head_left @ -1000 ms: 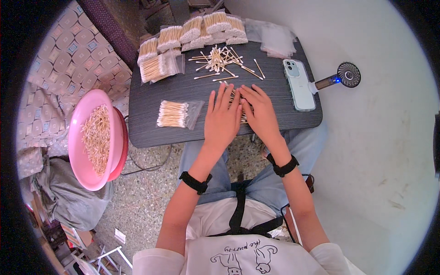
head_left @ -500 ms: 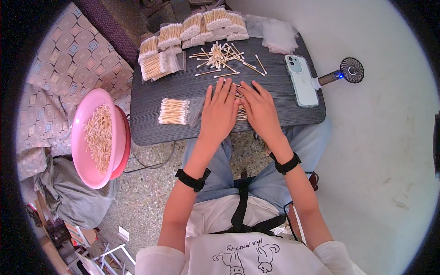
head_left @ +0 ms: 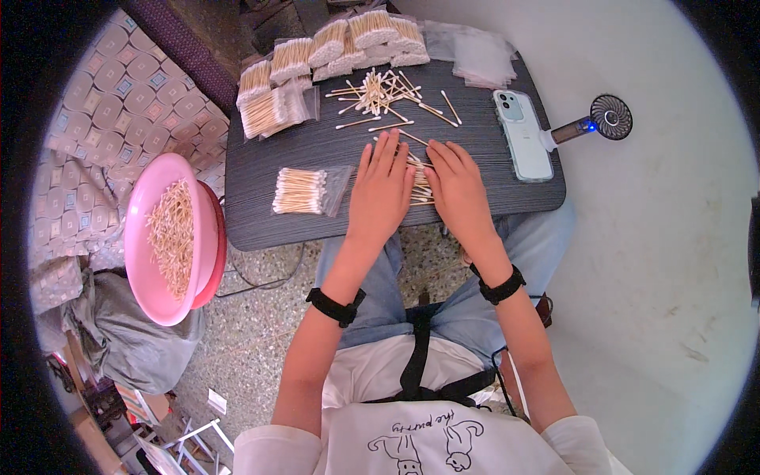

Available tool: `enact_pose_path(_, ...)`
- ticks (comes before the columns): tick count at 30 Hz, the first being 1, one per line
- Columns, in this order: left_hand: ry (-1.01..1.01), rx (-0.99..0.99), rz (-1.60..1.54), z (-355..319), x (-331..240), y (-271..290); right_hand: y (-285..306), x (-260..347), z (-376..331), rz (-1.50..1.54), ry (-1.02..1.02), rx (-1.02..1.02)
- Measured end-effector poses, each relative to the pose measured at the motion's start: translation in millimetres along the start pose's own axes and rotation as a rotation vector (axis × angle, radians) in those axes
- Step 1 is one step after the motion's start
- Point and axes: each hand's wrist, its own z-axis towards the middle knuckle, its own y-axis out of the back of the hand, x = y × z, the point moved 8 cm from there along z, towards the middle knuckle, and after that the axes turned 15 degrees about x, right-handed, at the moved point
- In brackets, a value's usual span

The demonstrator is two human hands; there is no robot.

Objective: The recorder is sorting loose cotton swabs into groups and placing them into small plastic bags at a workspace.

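Observation:
Between my two hands lies a small stack of wooden cotton swabs (head_left: 421, 188) with white tips, close to the table's near edge. My left hand (head_left: 378, 188) is laid along the stack's left side, fingers stretched out. On the other side my right hand (head_left: 461, 188) lies with extended fingers, covering some of the swab ends. A single swab (head_left: 413, 137) rests just beyond the fingertips. Farther back is a loose, crisscrossed pile of swabs (head_left: 378, 93). Left of my left hand lies a clear bag filled with swabs (head_left: 301, 191).
Filled swab bags (head_left: 328, 46) are heaped along the table's far left edge, with flat clear bags (head_left: 483, 59) at the far right. A phone (head_left: 522, 138) and a small fan (head_left: 611, 118) sit right. A pink basin (head_left: 138, 237) of swabs stands left of the table.
My right hand has shifted slightly right, away from my left hand. The gap between them is wider, and more of the swab stack shows.

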Motion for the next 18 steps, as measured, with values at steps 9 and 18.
enact_pose_path(9,0.015,-0.010,-0.098,-1.6,1.4,3.9,4.3,-1.0,6.2,0.261,0.096,0.017)
enact_pose_path(18,0.004,-0.079,-0.057,-2.6,-2.2,15.7,-4.8,7.5,12.3,0.258,0.177,0.079)
